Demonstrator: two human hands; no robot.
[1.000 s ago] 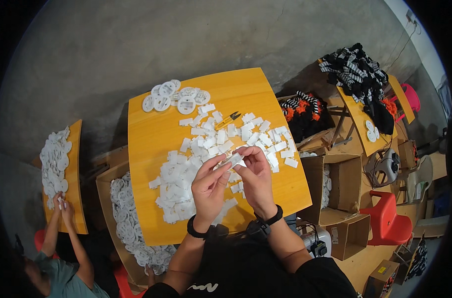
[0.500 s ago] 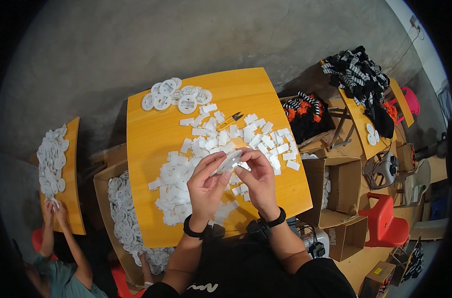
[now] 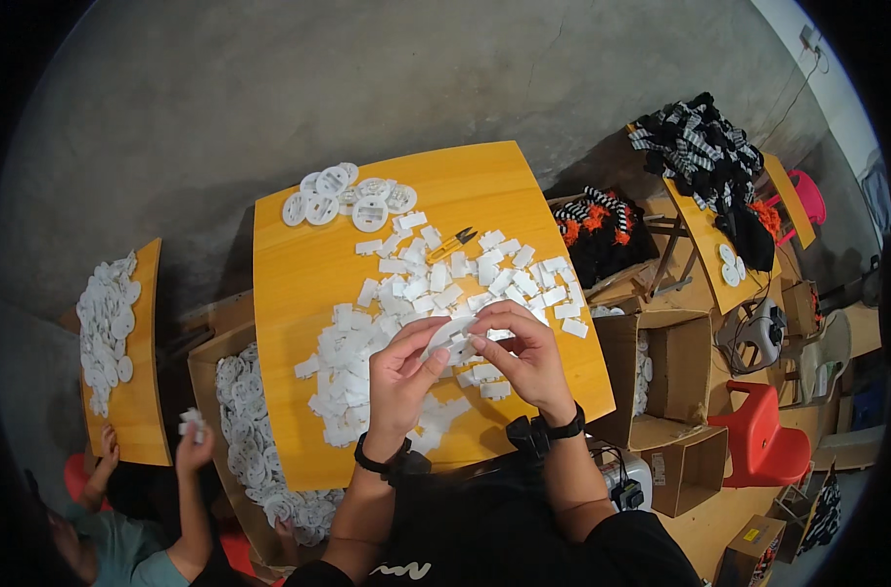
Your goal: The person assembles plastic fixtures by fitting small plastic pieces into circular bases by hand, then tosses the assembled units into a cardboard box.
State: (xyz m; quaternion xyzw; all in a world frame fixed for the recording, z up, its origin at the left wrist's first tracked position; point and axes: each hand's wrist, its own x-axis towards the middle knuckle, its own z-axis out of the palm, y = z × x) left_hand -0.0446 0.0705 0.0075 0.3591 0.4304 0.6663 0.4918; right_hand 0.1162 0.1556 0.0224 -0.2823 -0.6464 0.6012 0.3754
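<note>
A white round plastic disc [image 3: 449,342] with a rectangular slot is raised over the yellow table, between my two hands. My left hand [image 3: 402,374] pinches its left side with thumb and fingers. My right hand [image 3: 525,360] is closed at its right edge, thumb and fingertips on the disc; whether a small piece is also under them is hidden. Loose white rectangular plastic covers [image 3: 352,364] lie heaped below and around my hands. Beyond them is a pair of yellow-handled thread snips [image 3: 451,245]. Several similar white discs [image 3: 370,212] sit together at the table's far left.
A carton of white discs [image 3: 245,416] stands left of the table [image 3: 303,279]. Further left, a co-worker's hand [image 3: 195,445] holds a white piece beside another heaped table [image 3: 144,372]. Open cartons [image 3: 675,367] and a red chair [image 3: 761,435] are on the right.
The disc has turned its slotted face more toward me, and my right hand has shifted slightly right. The co-worker's hands have parted, one moving right with a white piece.
</note>
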